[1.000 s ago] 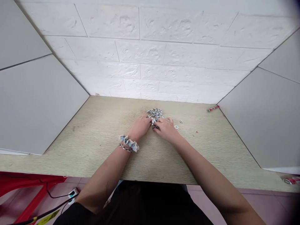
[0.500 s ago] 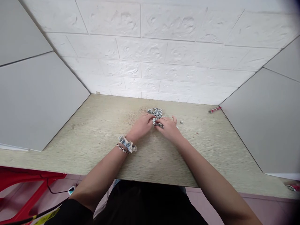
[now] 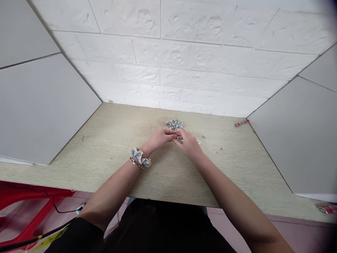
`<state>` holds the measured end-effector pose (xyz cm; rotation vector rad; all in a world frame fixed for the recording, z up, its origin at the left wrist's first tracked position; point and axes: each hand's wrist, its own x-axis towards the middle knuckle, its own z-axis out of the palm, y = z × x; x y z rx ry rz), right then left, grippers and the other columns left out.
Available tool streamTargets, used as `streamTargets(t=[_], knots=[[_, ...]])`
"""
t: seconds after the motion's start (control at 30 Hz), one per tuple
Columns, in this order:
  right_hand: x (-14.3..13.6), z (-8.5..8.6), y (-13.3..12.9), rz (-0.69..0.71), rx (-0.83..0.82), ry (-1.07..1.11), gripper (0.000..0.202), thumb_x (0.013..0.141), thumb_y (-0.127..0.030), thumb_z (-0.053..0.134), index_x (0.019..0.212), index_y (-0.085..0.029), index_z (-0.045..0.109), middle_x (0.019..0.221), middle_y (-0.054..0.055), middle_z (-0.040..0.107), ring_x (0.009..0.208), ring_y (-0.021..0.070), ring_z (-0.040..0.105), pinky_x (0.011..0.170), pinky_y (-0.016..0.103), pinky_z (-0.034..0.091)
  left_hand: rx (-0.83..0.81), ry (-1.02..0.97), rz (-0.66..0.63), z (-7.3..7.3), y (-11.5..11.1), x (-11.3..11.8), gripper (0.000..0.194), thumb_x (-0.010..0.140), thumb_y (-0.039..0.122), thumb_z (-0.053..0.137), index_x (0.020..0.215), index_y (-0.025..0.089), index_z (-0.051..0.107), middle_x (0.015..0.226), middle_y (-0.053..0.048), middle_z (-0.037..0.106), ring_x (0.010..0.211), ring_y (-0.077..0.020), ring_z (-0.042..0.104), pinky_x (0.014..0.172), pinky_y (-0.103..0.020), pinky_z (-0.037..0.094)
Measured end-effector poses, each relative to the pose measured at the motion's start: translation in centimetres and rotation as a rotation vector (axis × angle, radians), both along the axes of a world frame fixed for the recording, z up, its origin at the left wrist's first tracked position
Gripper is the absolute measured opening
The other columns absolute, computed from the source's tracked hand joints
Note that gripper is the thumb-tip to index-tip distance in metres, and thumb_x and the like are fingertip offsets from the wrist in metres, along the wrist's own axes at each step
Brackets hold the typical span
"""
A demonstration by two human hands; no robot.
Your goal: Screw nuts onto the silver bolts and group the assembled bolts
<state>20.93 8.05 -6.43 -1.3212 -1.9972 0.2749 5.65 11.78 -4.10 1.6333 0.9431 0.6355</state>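
My left hand (image 3: 161,138) is closed in a pinch, its fingertips meeting those of my right hand just above the table. Whatever sits between its fingertips is hidden. My right hand (image 3: 188,143) has curled fingers around a small silver bolt (image 3: 180,139), which shows partly under the fingers. Right behind the fingertips lies a pile of silver bolts (image 3: 176,123), several of them heaped together. A loose nut (image 3: 204,136) lies to the right of my right hand. Beside that hand's edge a flat washer (image 3: 198,142) rests on the wood.
The pale wooden table (image 3: 126,121) meets a white brick-patterned wall (image 3: 173,70) at the back. Grey panels (image 3: 50,112) stand at left and right. A red tube-like piece (image 3: 241,123) lies by the right panel. A red plastic stool (image 3: 34,211) is below at left.
My fingertips have come together, covering the bolt end that showed between them. More of the pile and the washer by my right hand now show. The view has shifted slightly.
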Motion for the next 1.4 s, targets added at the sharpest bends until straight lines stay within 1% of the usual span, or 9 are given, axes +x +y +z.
streamTargets(t=[0.13,0.23,0.37,0.53,0.8,1.03,1.2,1.3,1.4], knots=[[0.5,0.1,0.2,-0.037,-0.04,0.081,0.029,0.078,-0.031,0.054,0.104,-0.021,0.047,0.092,0.003,0.061,0.077,0.0151,0.057,0.071,0.03,0.046,-0.144,-0.126,0.055,-0.3,0.1,0.4,0.032,0.073,0.035,0.06,0.096,0.013,0.066,0.076,-0.003,0.063,0.065,-0.0074,0.052,0.066,-0.02,0.04],[0.9,0.3,0.4,-0.054,-0.015,0.086,0.031,0.078,-0.033,0.054,0.106,-0.021,0.047,0.095,0.004,0.061,0.081,0.0158,0.058,0.075,0.031,0.046,-0.289,-0.316,0.118,-0.6,0.0,0.9,0.027,0.072,0.028,0.063,0.093,0.012,0.066,0.087,-0.005,0.064,0.071,-0.0064,0.054,0.072,-0.019,0.042],[1.0,0.8,0.5,-0.072,0.006,0.073,0.035,0.077,-0.038,0.055,0.106,-0.018,0.049,0.098,0.007,0.059,0.085,0.0177,0.058,0.077,0.032,0.046,-0.446,-0.554,0.164,-0.6,-0.1,1.2,0.015,0.077,0.019,0.059,0.087,0.01,0.065,0.085,-0.005,0.063,0.07,-0.0051,0.056,0.072,-0.016,0.045],[0.9,1.2,0.4,-0.057,0.007,0.103,0.027,0.081,-0.034,0.049,0.102,-0.018,0.053,0.099,0.006,0.059,0.08,0.0153,0.058,0.076,0.029,0.047,-0.574,-0.665,0.229,-0.3,-0.2,1.3,0.013,0.082,0.012,0.051,0.087,0.009,0.063,0.085,-0.005,0.063,0.072,-0.0034,0.057,0.071,-0.011,0.046],[1.2,1.5,0.1,-0.046,0.06,0.071,0.024,0.084,-0.027,0.045,0.104,-0.018,0.054,0.101,0.004,0.06,0.083,0.0137,0.058,0.075,0.026,0.046,-0.563,-0.563,0.171,0.0,-0.4,0.9,0.015,0.081,0.021,0.055,0.09,0.012,0.062,0.083,-0.005,0.065,0.066,-0.0055,0.06,0.057,-0.012,0.048],[1.5,1.9,-0.4,-0.034,0.108,-0.146,0.022,0.087,-0.031,0.043,0.097,-0.018,0.057,0.092,0.004,0.061,0.085,0.0149,0.055,0.075,0.025,0.041,-0.545,-0.499,0.151,-0.1,-0.6,0.8,0.017,0.08,0.024,0.055,0.09,0.011,0.062,0.081,-0.006,0.066,0.066,-0.0074,0.061,0.05,-0.011,0.047],[1.2,1.6,0.0,-0.104,0.098,-0.382,0.032,0.087,-0.039,0.04,0.078,-0.016,0.059,0.077,0.005,0.059,0.072,0.0154,0.053,0.068,0.027,0.036,-0.521,-0.424,0.133,-0.3,-0.6,0.9,0.021,0.074,0.027,0.063,0.086,0.009,0.062,0.075,-0.005,0.064,0.06,-0.006,0.059,0.049,-0.01,0.046],[0.4,2.7,-0.5,-0.156,0.031,-0.434,0.047,0.09,-0.042,0.032,0.061,-0.014,0.056,0.062,0.006,0.056,0.06,0.0135,0.049,0.065,0.028,0.033,-0.523,-0.427,0.142,-0.3,-0.4,1.0,0.017,0.072,0.022,0.065,0.081,0.008,0.061,0.071,-0.004,0.063,0.057,-0.0044,0.057,0.048,-0.009,0.045],[-0.4,5.5,-4.8,-0.04,0.003,-0.247,0.051,0.09,-0.045,0.028,0.057,-0.015,0.055,0.053,0.004,0.051,0.055,0.0117,0.045,0.065,0.029,0.033,-0.55,-0.433,0.187,-0.1,-0.3,1.0,0.015,0.074,0.022,0.063,0.078,0.008,0.059,0.074,-0.006,0.064,0.062,-0.0071,0.06,0.049,-0.01,0.046]])
